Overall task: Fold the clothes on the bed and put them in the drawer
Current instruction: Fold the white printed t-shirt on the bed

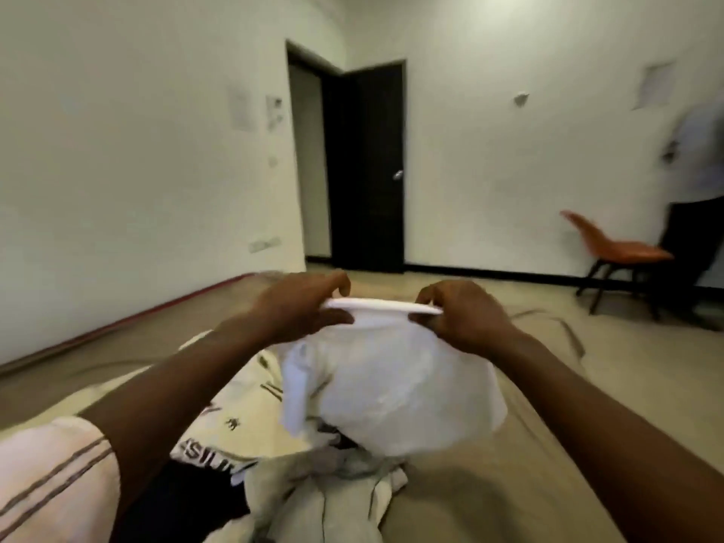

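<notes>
A white garment [395, 386] hangs in the air above the bed, held up by its top edge. My left hand [301, 307] pinches that edge on the left and my right hand [462, 311] pinches it on the right, with the edge stretched between them. Under it lies a pile of clothes [313, 487]: a cream printed piece with dark lettering [235, 417], a black piece [188, 499] and light crumpled ones. The bed [509, 484] has a beige sheet. No drawer is in view.
An open dark door [364, 170] stands at the far wall. At the right are an orange chair [619, 252] and a person [697, 197] standing beside it. A white wall runs along the left side of the bed.
</notes>
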{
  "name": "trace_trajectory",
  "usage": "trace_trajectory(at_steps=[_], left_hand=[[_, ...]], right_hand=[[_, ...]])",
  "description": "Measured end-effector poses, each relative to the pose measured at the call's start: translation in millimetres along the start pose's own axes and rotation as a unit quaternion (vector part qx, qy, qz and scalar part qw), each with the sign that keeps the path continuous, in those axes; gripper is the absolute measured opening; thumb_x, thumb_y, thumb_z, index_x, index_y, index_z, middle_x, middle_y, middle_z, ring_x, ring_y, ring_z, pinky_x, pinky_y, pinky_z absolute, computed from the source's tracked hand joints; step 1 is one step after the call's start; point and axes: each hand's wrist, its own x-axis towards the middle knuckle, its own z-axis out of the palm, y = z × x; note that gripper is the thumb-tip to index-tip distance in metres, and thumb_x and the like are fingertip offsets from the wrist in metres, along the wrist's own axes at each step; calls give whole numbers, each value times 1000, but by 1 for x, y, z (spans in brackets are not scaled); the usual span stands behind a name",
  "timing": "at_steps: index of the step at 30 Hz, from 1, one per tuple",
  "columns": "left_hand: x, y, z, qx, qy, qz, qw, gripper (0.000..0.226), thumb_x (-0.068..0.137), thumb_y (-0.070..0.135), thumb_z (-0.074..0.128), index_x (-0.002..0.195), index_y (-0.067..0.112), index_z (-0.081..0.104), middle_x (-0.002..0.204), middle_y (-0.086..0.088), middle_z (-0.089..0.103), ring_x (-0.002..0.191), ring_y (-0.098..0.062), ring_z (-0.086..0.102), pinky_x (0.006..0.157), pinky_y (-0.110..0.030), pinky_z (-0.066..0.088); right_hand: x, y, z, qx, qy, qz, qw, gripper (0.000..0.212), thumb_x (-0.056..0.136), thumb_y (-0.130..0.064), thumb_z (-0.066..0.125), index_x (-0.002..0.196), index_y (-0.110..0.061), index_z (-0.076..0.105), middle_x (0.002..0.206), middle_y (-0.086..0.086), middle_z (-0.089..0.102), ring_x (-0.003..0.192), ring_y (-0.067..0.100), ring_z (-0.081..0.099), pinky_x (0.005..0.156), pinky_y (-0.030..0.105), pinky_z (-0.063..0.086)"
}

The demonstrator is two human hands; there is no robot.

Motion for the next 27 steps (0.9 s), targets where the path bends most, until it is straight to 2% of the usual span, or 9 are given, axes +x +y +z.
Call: trace_trajectory(at_steps=[3,9,11,14,18,21,22,25,27], left_hand=[[-30,-6,-31,86,13,2,996,29,95,56,61,115,35,63,103,3,72,93,-27,68,71,-36,48],[-91,-7,-141,-70,19,-163,984,38,94,50,67,61,34,57,70,0,61,86,-34,67,66,-37,45],[-86,2,-190,-76,149,-154,974,37,91,55,62,66,28,64,72,-4,65,84,-37,67,67,-41,50],[-77,30,-247,-56,399,-130,906,40,96,57,59,89,19,68,85,-13,71,84,-41,67,64,-43,49],[-76,50,-300,106,328,-133,929,41,98,61,53,99,25,71,100,-17,72,93,-43,67,74,-45,52],[-71,58,-326,64,492,-90,863,36,102,50,54,94,17,64,90,-16,69,80,-46,66,62,-40,42],[-66,63,-330,59,496,-87,862,35,102,50,54,94,17,63,90,-16,69,80,-45,66,62,-39,40],[-65,58,-327,45,277,-119,952,45,92,65,59,78,22,65,83,-6,69,81,-34,65,63,-35,42],[-76,60,-323,-93,267,-105,953,59,83,71,65,66,15,62,62,3,59,64,-21,58,58,-32,37]], right_hand=[[-37,-12,-29,-98,126,52,986,16,94,-37,63,105,-35,75,104,-2,72,99,28,67,74,35,46],[-58,-54,-119,-77,221,161,959,21,94,-30,58,103,-27,77,108,9,73,104,37,66,72,34,42],[-69,-71,-164,-74,335,152,927,22,96,-24,57,107,-21,76,111,14,70,103,40,64,75,38,46],[-90,-89,-222,-79,494,127,856,24,100,-19,54,115,-13,71,115,20,61,98,45,62,77,45,48],[-113,-94,-275,-226,441,114,861,24,95,-9,56,113,-13,72,109,17,61,90,46,64,76,47,51],[-115,-108,-308,-202,563,94,796,23,93,-10,58,111,-14,73,104,16,63,90,43,62,79,46,42],[-117,-110,-318,-214,566,83,792,21,93,-11,59,109,-13,73,103,17,63,92,42,61,80,46,42],[-123,-106,-326,-319,427,87,841,22,89,-8,61,104,-14,75,103,14,66,97,40,63,86,46,44],[-134,-97,-331,-293,480,104,821,22,88,-6,60,102,-12,76,101,17,65,96,42,60,83,48,46]])
